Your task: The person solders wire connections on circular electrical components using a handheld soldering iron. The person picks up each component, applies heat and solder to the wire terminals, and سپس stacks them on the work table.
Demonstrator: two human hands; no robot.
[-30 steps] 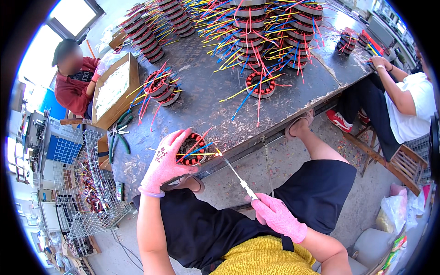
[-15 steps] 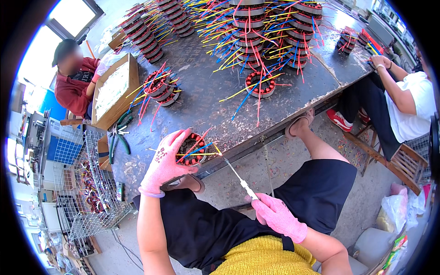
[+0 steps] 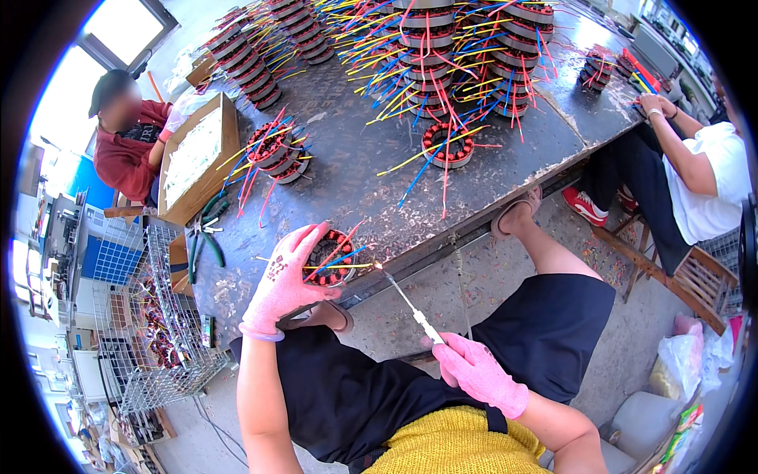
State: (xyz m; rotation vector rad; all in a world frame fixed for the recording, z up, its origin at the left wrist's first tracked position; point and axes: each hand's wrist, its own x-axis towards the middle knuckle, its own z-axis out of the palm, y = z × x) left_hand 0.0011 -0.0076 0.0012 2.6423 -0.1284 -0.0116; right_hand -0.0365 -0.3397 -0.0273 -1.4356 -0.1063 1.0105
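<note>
Beyond the hands, stacked rings, carton

Left hand grips a wound ring; right hand, seemingly a soldering iron.

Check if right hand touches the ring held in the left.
Apart. Head view shows a clear gap between right hand and ring; the tool in that hand points across it.

The wound ring, dark with red coils, was held at the table's near edge, open face upward, its red, blue and yellow leads reaching rightward. Off that edge slanted a slim tool, white-handled and grey-shafted, its tip glowing orange beside the yellow lead's end.
</note>
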